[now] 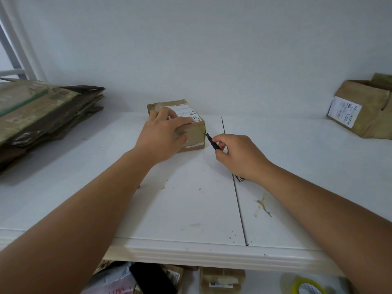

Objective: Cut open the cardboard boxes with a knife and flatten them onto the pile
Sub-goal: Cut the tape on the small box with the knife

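Note:
A small taped cardboard box [194,132] with a white shipping label stands near the back of the white table [191,198]. My left hand [163,134] rests on its top, fingers spread over the label and thumb down the near side. My right hand [237,155] grips a black knife [212,142], whose tip points at the box's right near corner, almost touching it. The pile of flattened cardboard [42,115] lies at the table's left end.
An opened cardboard box [364,111] with a label sits at the far right. A seam [235,183] runs down the tabletop. Below the front edge lie more boxes [222,281], bags and a tape roll [307,286]. A white wall stands behind.

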